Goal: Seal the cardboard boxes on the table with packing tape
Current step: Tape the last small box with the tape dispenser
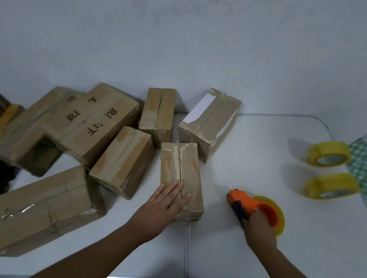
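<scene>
Left hand [168, 202] rests flat on small box [181, 176]; right hand [259, 231] grips orange tape dispenser [255, 208].

A narrow cardboard box [181, 179] is lying at the centre of the white worktop [271, 152], its top seam running toward 12 o'clock, flaps closed and patched with old tape remnants. At 3 o'clock from it, an orange tape dispenser [254, 207] carrying a yellowish roll is resting on the worktop. Further boxes are lying at 12 o'clock [158, 111], 1 o'clock [208, 123], 9 o'clock [123, 160] and 8 o'clock [40, 210]. Two spare yellow tape rolls [329, 154] [332, 186] are sitting at 2 o'clock.
</scene>
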Motion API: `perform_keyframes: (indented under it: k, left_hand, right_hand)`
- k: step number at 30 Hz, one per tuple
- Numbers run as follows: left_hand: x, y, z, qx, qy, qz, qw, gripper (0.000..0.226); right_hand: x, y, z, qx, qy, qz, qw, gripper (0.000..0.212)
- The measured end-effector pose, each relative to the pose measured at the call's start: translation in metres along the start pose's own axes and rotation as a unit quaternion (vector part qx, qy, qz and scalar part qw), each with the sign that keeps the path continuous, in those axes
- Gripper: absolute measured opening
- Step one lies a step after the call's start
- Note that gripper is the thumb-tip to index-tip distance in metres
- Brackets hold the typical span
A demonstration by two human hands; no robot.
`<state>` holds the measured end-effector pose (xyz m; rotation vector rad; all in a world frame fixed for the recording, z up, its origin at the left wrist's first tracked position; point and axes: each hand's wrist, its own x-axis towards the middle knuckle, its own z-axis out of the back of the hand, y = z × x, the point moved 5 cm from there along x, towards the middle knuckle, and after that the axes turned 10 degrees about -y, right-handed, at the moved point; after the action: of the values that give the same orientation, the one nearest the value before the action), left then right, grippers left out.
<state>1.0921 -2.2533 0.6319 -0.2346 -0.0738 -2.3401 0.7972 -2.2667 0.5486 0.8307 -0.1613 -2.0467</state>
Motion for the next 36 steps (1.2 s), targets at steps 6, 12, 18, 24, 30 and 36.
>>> perform_keyframes:
  k: [6, 12, 18, 24, 30, 36]
  left_hand:
    - [0.006, 0.009, 0.002, 0.0, 0.005, -0.017, 1.0, 0.092]
    - [0.007, 0.033, 0.0, -0.054, 0.073, -0.032, 0.995, 0.086]
    - [0.028, 0.035, 0.052, -0.319, -0.018, 0.12, 0.94, 0.046]
    - [0.045, 0.029, 0.071, -0.659, 0.089, 0.466, 0.584, 0.027]
    - [0.053, 0.012, 0.09, -0.728, 0.057, 0.526, 0.435, 0.023]
    - [0.058, 0.009, 0.089, -0.721, 0.051, 0.532, 0.44, 0.016]
  right_hand:
    - [-0.11, 0.066, 0.06, 0.026, -0.07, 0.056, 0.996, 0.013]
    - [-0.111, 0.076, 0.063, 0.111, -0.127, 0.058, 0.984, 0.029]
    - [-0.131, 0.097, 0.086, 0.148, -0.149, 0.067, 0.975, 0.028]
    - [-0.146, 0.126, 0.102, 0.09, -0.188, 0.144, 0.967, 0.041]
    - [-0.141, 0.133, 0.106, 0.032, -0.156, 0.183, 0.97, 0.04]
    - [-0.134, 0.138, 0.117, 0.026, -0.141, 0.212, 0.967, 0.041]
